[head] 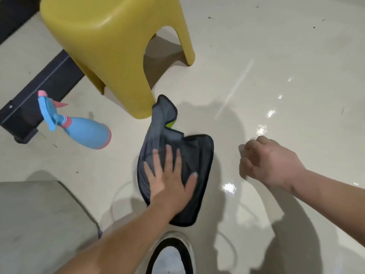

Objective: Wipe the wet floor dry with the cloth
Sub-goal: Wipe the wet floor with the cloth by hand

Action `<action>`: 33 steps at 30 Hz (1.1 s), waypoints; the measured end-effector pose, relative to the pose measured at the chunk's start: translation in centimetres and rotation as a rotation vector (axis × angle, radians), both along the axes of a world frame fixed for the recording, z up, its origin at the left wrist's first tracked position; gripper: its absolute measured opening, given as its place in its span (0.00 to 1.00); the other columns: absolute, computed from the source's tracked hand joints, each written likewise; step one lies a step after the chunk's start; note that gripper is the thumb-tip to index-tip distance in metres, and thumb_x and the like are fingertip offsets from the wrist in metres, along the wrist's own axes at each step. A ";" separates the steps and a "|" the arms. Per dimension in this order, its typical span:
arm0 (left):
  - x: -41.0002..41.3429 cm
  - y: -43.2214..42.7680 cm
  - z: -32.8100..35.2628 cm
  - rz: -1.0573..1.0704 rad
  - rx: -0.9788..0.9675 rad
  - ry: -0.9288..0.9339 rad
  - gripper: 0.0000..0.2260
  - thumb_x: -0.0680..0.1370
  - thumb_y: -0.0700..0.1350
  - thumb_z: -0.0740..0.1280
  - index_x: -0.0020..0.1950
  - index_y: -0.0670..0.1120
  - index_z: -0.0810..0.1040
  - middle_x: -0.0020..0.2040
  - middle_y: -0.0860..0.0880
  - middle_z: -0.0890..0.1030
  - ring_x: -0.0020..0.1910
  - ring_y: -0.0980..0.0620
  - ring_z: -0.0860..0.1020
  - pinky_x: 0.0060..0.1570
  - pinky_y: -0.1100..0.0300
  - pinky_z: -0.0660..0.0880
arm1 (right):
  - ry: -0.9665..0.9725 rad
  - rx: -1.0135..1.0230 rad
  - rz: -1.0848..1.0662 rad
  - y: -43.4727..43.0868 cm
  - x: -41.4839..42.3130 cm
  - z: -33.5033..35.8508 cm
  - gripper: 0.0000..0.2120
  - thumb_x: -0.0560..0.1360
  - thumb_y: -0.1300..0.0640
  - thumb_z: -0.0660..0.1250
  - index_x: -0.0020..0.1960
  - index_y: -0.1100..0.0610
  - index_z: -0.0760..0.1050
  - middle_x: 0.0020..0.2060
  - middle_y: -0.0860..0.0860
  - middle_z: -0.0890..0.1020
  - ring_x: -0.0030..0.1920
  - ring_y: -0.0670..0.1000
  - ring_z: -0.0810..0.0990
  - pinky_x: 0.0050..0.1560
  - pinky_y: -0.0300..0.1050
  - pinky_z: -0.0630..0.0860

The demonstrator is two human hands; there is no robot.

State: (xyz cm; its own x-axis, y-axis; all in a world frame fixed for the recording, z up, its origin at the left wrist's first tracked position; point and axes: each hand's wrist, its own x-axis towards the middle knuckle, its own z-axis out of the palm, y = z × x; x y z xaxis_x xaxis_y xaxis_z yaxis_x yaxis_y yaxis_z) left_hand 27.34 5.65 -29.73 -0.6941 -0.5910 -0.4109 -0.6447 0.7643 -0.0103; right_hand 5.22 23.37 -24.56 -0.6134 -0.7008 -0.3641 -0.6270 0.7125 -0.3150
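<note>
One left hand [169, 178] presses flat on cloth [197, 155], seemingly mid-wipe.

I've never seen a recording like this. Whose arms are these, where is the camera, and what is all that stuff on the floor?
There is no machine here: a person wears a camera on the head, looking down at their own two bare hands. The left hand lies flat, fingers spread, pressing a dark grey cloth onto the glossy pale floor. The right hand is loosely curled beside it and holds nothing. Bright glints near that hand suggest wet patches. Nearby stand a yellow plastic stool and a blue spray bottle with pink trim. At the bottom edge is the toe of a shoe.
</note>
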 end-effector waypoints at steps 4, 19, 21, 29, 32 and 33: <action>0.8 -1.0 0.7 -0.537 0.160 -0.027 0.37 0.78 0.75 0.43 0.83 0.63 0.38 0.84 0.56 0.32 0.78 0.44 0.23 0.74 0.31 0.27 | 0.014 -0.013 -0.035 -0.1 -0.3 -0.2 0.12 0.77 0.47 0.66 0.59 0.47 0.75 0.50 0.44 0.73 0.54 0.50 0.74 0.42 0.45 0.71; 2.9 -3.2 -1.2 0.521 0.008 0.085 0.41 0.75 0.74 0.35 0.84 0.57 0.35 0.86 0.48 0.38 0.82 0.36 0.33 0.74 0.26 0.36 | -0.037 0.014 -0.022 -4.1 1.1 -0.7 0.18 0.78 0.43 0.64 0.67 0.44 0.71 0.57 0.42 0.73 0.59 0.49 0.74 0.48 0.49 0.78; 2.1 -4.1 -1.1 0.357 0.031 0.098 0.38 0.78 0.73 0.39 0.84 0.56 0.36 0.86 0.48 0.40 0.82 0.36 0.32 0.75 0.27 0.33 | -0.037 0.019 -0.023 -3.8 0.5 -0.6 0.19 0.77 0.42 0.65 0.67 0.44 0.72 0.58 0.42 0.73 0.60 0.48 0.74 0.48 0.49 0.78; -7.4 -3.2 -0.6 -0.269 0.078 0.120 0.37 0.80 0.73 0.44 0.85 0.59 0.38 0.86 0.52 0.42 0.82 0.34 0.32 0.75 0.27 0.35 | 0.002 0.048 -0.152 -1.1 -3.5 0.0 0.21 0.75 0.39 0.67 0.64 0.44 0.73 0.52 0.43 0.71 0.57 0.50 0.75 0.46 0.48 0.77; -12.9 -1.8 -0.9 -0.335 0.105 0.102 0.37 0.79 0.74 0.41 0.83 0.60 0.33 0.85 0.53 0.36 0.80 0.34 0.27 0.75 0.28 0.32 | -0.016 0.101 -0.257 1.9 -5.2 0.5 0.20 0.75 0.40 0.67 0.64 0.45 0.71 0.54 0.45 0.73 0.58 0.51 0.76 0.48 0.49 0.78; -14.7 -1.2 -0.8 -0.349 0.102 0.098 0.37 0.79 0.74 0.40 0.83 0.60 0.33 0.85 0.52 0.35 0.79 0.34 0.27 0.75 0.27 0.32 | -0.032 0.110 -0.295 2.9 -5.4 0.7 0.19 0.75 0.41 0.67 0.64 0.45 0.71 0.54 0.45 0.73 0.57 0.51 0.76 0.49 0.50 0.78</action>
State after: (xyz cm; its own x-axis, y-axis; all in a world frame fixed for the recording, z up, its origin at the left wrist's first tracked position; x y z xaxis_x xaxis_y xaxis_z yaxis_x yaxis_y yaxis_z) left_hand 12.68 4.40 -30.57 -0.8855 -0.2717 -0.3769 -0.3395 0.9321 0.1259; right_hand -0.20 26.23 -23.88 -0.7714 -0.4498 -0.4501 -0.3795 0.8930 -0.2421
